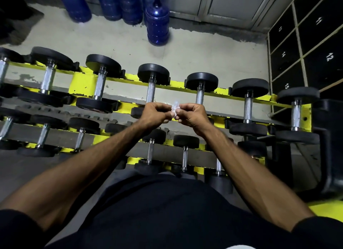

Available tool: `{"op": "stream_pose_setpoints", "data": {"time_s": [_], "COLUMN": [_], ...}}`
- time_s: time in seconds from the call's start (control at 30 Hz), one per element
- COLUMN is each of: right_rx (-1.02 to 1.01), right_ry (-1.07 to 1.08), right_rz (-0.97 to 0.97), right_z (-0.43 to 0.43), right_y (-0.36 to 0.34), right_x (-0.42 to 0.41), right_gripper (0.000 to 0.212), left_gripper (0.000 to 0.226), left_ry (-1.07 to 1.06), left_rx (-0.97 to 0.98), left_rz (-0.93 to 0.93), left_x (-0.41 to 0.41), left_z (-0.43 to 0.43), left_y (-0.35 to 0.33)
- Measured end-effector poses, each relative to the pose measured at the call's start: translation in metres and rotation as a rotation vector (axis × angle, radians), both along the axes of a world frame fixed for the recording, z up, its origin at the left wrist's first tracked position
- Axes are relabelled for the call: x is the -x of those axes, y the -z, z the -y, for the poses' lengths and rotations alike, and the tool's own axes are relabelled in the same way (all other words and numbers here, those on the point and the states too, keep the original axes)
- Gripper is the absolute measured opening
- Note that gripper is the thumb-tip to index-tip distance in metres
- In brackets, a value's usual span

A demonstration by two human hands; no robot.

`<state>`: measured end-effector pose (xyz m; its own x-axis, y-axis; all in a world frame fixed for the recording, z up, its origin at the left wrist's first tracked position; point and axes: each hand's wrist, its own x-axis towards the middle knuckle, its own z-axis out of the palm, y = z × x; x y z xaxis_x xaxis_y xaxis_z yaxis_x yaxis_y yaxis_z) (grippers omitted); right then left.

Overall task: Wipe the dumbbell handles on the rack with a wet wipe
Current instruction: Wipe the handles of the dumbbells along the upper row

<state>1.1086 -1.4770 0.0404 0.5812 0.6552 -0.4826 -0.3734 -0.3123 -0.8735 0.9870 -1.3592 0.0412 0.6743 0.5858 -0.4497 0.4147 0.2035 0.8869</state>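
Zero handles wiped so far, as best I can judge. Both hands are up over the yellow rack (81,79), with the left hand (155,114) and right hand (192,116) each pinching one side of a small scrunched wipe (175,108) in the fingertips. Looks like it's getting pulled open. It's in the air between them, touching no dumbbell. The dumbbell handles (150,91) sit on the rows below, and I can't tell if any is damp. So basically the whole wiping job is left.

7 dumbbells (201,89) on the top tier (87,81), 2 hands (155,114), 1 wipe (175,107).
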Motion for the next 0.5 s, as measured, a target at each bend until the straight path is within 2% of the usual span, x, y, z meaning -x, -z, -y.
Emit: {"op": "stream_pose_setpoints", "data": {"time_s": [0.07, 0.23, 0.4, 0.5], "right_rx": [-0.004, -0.049, -0.029, -0.052], "right_ry": [0.045, 0.121, 0.085, 0.043], "right_rz": [-0.051, -0.153, -0.097, -0.074], "right_z": [0.000, -0.001, 0.000, 0.004], "right_y": [-0.001, -0.006, -0.009, -0.009], "right_x": [0.003, 0.016, 0.017, 0.014], "right_gripper": [0.021, 0.023, 0.025, 0.028], "left_gripper": [0.036, 0.023, 0.031, 0.023], "left_ry": [0.047, 0.055, 0.080, 0.067], "left_rx": [-0.031, -0.113, -0.110, -0.107], "left_rz": [0.010, 0.051, 0.065, 0.040], "left_x": [0.002, 0.004, 0.006, 0.003], "left_z": [-0.003, -0.007, -0.011, -0.011], "left_y": [0.002, 0.000, -0.002, 0.000]}}
